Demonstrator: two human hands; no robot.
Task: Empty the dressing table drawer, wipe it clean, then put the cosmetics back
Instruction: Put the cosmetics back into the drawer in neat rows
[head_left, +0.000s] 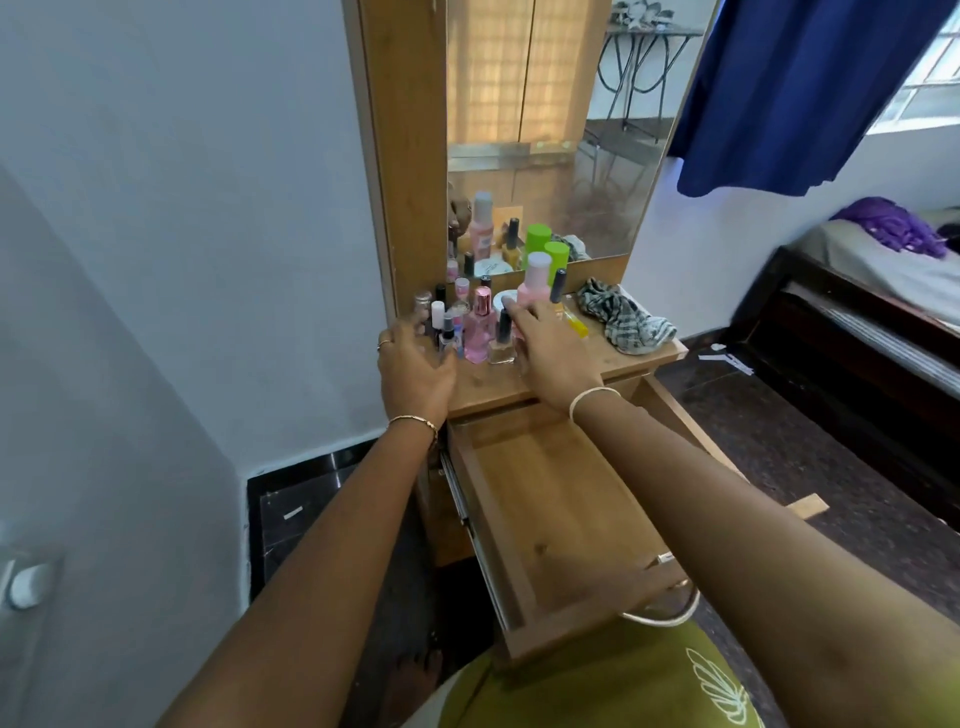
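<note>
The pulled-out drawer (545, 509) is open from above, its wooden bottom bare. The right forearm (701, 493) crosses over its right wall. Just behind the drawer, a bare strip of the surface (488, 387) runs between the two wrists. Farther behind, tightly packed bottles (478, 327) fill the left and middle, with no clear gaps showing between them. The mirror (582, 197) rises straight behind them. Behind the drawer to the right, a crumpled checked cloth (623, 322) takes that corner. Left of the drawer the wall (208, 260) stands near. Right of it is open floor (779, 441), then the bed (883, 270).
</note>
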